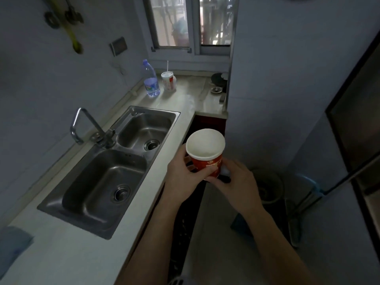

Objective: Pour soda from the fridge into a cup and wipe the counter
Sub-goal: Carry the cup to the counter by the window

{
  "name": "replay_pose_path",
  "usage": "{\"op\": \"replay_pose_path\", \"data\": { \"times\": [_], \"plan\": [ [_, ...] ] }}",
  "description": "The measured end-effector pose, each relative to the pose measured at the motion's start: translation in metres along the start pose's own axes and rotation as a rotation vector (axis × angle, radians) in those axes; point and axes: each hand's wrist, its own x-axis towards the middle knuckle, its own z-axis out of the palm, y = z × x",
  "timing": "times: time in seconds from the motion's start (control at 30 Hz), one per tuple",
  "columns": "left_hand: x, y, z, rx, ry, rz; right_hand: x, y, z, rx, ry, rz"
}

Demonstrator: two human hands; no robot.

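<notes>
A red paper cup with a white inside is held upright in the air, just off the counter's front edge. Nothing shows inside it. My left hand wraps its left side and my right hand grips its base from the right. The pale counter runs along the left wall. A blue cloth lies at its near left corner. A dark fridge door stands at the right edge. No soda container is in view.
A steel double sink with a tap fills the counter's middle. At the far end stand a water bottle and another red cup with a straw. A bucket and a blue-handled mop stand on the floor.
</notes>
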Motion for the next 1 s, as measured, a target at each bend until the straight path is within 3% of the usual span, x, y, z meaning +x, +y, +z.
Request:
{"op": "replay_pose_path", "data": {
  "times": [0.43,1.0],
  "plan": [
    [0.133,-0.042,0.028,0.005,0.019,-0.047,0.121,0.065,0.021,-0.038,-0.081,0.098],
    [0.381,-0.111,-0.020,-0.037,0.077,-0.102,0.365,0.089,0.106,-0.111,-0.123,0.116]
  ]
}}
